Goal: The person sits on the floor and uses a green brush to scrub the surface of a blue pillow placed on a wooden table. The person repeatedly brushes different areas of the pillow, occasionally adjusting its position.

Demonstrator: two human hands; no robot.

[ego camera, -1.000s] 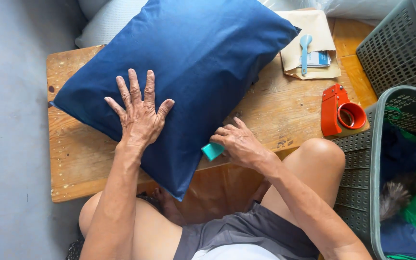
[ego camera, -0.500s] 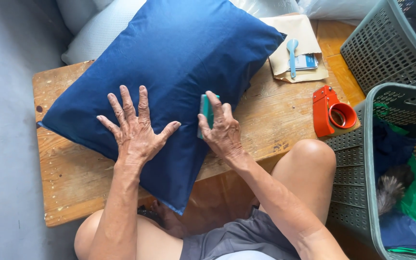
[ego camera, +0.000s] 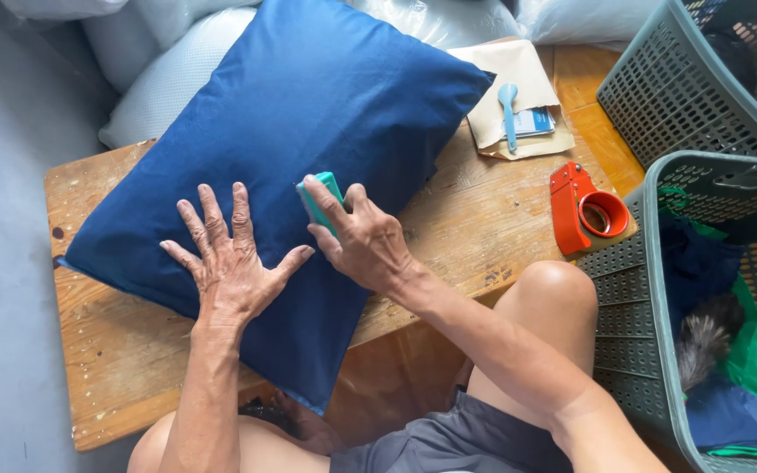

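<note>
We take the blue pillow (ego camera: 308,149) as our landmark: it lies slantwise across the wooden worktop (ego camera: 475,219), one corner hanging off the near edge towards our lap. Our left hand (ego camera: 234,267) rests flat on its lower half, fingers (ego camera: 212,215) spread wide, pinning the cloth. Just right of that, on the pillow's middle, our right hand (ego camera: 365,241) grips a small teal brush (ego camera: 319,197), fingers curled tight round it, its edge touching the fabric.

To do this well, we judge the flat hand should hold the cover taut while the brush runs in even strokes away from it, so the cloth does not bunch. Right of the pillow sit a tan envelope (ego camera: 505,70) and an orange tape dispenser (ego camera: 589,210); further right stand grey baskets (ego camera: 659,96).
</note>
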